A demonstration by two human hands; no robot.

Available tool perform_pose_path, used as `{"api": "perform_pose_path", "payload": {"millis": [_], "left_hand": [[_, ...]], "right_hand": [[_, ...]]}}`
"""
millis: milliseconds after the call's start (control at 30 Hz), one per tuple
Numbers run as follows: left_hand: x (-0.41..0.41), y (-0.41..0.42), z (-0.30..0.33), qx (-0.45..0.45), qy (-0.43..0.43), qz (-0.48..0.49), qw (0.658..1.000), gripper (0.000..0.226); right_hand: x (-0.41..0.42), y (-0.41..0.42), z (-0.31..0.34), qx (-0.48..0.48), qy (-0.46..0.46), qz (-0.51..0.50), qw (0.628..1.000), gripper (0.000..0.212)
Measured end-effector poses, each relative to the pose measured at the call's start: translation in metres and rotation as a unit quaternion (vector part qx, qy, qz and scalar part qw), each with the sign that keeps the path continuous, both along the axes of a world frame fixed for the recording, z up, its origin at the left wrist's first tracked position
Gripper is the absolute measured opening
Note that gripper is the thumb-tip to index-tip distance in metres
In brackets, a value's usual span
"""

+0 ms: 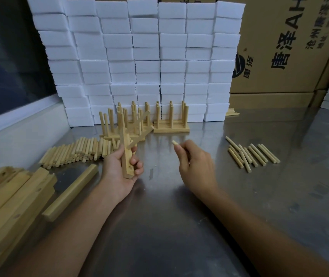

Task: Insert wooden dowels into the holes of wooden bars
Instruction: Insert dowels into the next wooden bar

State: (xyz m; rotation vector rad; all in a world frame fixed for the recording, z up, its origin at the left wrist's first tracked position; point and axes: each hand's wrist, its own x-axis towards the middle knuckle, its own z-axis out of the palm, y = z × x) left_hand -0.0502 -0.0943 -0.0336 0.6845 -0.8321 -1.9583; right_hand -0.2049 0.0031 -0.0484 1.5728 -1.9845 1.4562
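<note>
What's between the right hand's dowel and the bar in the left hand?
Nothing: in the head view only bare steel table shows between the dowel in the right hand and the bar in the left hand.

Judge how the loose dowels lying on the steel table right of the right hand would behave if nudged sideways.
The loose dowels are round and lie flat on the smooth, shiny steel table, so they would probably roll or slide easily. They look like stiff, short wood, so bending seems unlikely. Being thin, they are likely light and might scatter.
</note>
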Motion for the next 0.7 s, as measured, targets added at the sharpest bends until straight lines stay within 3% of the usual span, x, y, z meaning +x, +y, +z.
{"api": "perform_pose_path", "payload": {"millis": [167,333,467,533,633,700], "left_hand": [[-0.002,0.000,0.001,0.003,0.012,0.001,1.000,0.039],[-0.004,0.001,0.000,0.009,0.040,0.003,0.999,0.039],[-0.004,0.002,-0.002,0.009,0.049,0.009,0.999,0.038],[-0.004,0.002,-0.003,0.010,0.052,0.010,0.999,0.037],[-0.004,0.002,-0.004,0.016,0.055,0.012,0.998,0.037],[-0.004,0.002,-0.004,0.018,0.056,0.013,0.998,0.037]], "right_hand": [[0.001,-0.001,0.003,-0.037,0.000,-0.029,0.999,0.025],[0.012,0.004,0.009,-0.040,-0.150,0.081,0.984,0.024],[0.018,0.001,0.010,0.004,-0.329,0.185,0.926,0.009],[0.019,0.000,0.009,0.033,-0.322,0.202,0.924,0.006],[0.021,0.001,0.006,0.066,-0.221,0.196,0.953,0.028],[0.023,0.000,0.006,0.066,-0.184,0.178,0.964,0.016]]}}
